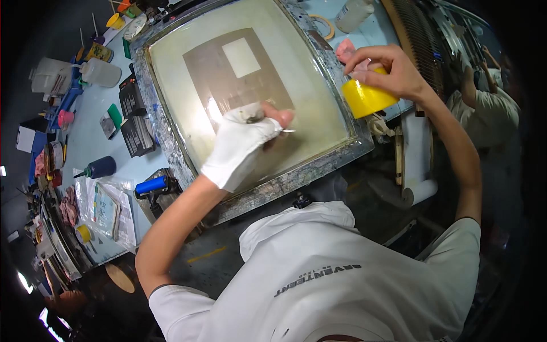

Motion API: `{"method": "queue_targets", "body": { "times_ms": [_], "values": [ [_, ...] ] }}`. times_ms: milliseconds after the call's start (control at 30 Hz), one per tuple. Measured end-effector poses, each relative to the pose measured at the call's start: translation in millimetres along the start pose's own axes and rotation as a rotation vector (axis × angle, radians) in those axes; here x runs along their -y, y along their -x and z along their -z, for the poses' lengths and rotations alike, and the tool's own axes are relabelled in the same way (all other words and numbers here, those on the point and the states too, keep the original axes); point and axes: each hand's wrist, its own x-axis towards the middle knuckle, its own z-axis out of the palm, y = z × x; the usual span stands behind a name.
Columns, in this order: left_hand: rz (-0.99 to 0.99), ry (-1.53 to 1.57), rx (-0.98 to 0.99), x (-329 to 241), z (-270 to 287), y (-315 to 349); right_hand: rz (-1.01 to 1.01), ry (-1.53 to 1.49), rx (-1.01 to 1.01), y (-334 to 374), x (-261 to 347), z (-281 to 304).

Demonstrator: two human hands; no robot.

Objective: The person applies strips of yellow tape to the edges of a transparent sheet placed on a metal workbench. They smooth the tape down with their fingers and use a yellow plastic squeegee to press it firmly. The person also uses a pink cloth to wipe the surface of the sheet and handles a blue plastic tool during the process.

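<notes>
A printing screen (319,117) with pale mesh and a brown rectangular area lies before me in its paint-stained frame (336,161). Over its near part is my left hand (242,145), in a white glove with bare fingertips. Its fingers are pinched, and a thin shiny strip (289,130) sticks out of them; its kind I cannot make out. My right hand (396,71) grips a roll of yellow tape (367,98) above the frame's right edge. Behind those fingers shows a pink crumpled cloth (345,50), partly hidden.
Left of the frame stand dark boxes (135,122), a dark blue bottle (101,166) and a white jug (101,73). A blue-handled roller (151,185) lies near the frame's left corner. Beyond the far right edge are a tape ring (323,26) and a bottle (354,15).
</notes>
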Motion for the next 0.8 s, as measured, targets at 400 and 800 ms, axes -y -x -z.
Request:
{"method": "queue_targets", "body": {
  "times_ms": [400,800],
  "values": [
    [0.059,-0.378,-0.052,17,41,-38,-0.218,0.263,-0.169,-67,-95,-19],
    [0.084,-0.372,-0.038,15,40,-38,-0.205,0.254,0.060,-21,-22,-22]
  ]
}}
